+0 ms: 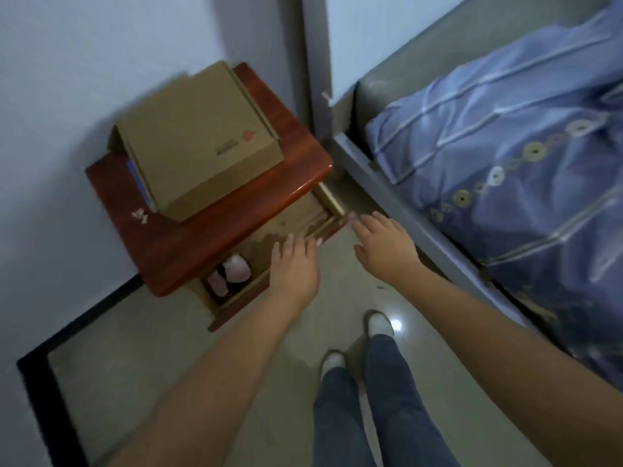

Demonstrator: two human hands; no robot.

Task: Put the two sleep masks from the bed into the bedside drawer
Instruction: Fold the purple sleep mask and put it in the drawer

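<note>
Two bare hands reach out over the front edge of the bedside drawer [269,261], which stands pulled partway out from under the glossy red-brown top of the nightstand [215,230]. The left hand [295,264] lies palm down with its fingers spread and flat, fingertips on or just above the drawer's front rail, clamped on nothing. The right hand [384,244] is likewise flat and spread, empty, with its fingertips at the drawer's far corner nearest the bed; whether it touches the wood cannot be told through the blur. Inside the drawer, at the end near the left hand, lie the sleep masks [232,273]: pale pink fabric with a dark band between the pieces, bunched together so that the two cannot be told apart cleanly. On top of the nightstand rests a closed cardboard box [199,143] with a small red mark and a dark label on its lid, and a bit of pale wrapping [141,215] lies just beside its near corner. To the right stands the bed with its grey frame [387,183] and a blue quilt [526,176] stitched with pale lines and coin-shaped rounds. Below, jeans-clad legs and white shoes [379,323] stand on the shiny tiled floor [168,365]
</note>
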